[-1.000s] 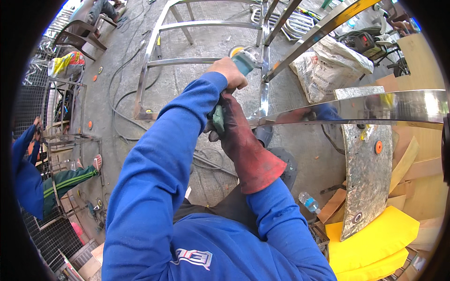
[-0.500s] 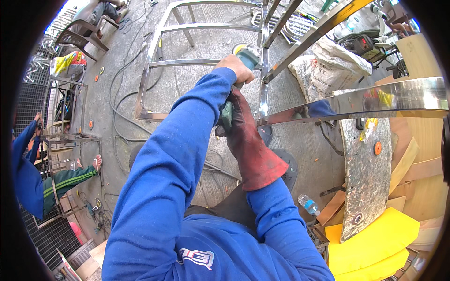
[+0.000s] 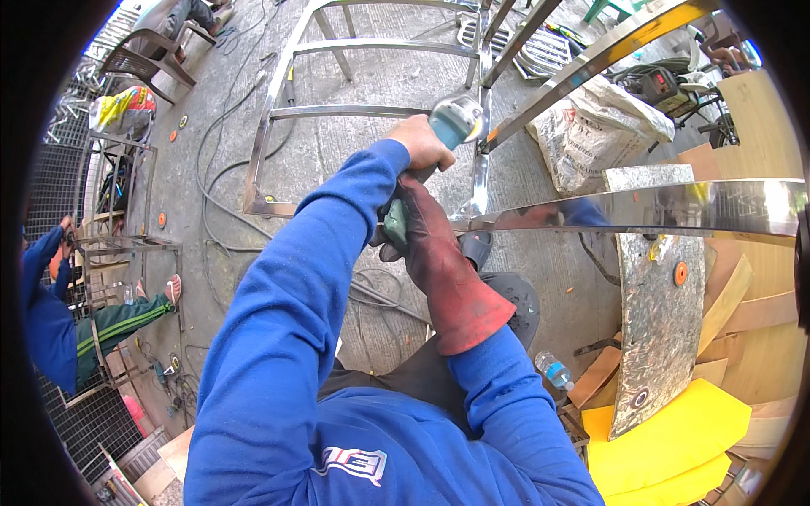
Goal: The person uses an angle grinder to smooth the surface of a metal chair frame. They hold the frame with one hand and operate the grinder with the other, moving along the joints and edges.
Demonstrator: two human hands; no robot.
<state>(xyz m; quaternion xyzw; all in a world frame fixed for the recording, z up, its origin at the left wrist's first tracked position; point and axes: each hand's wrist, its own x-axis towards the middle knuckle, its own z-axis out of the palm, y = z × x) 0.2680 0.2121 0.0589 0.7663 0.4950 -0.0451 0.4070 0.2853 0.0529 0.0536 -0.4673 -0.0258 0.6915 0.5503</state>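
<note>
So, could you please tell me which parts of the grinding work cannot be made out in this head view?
- Grinder: its body is hidden in the head view by the left hand and the gloved right hand; only the head shows.
- Contact point with the steel bar: too small to tell whether the grinder touches it.
- Right fingers: covered by the red glove.
- Shiny steel strip: cut off by the right rim.
</note>
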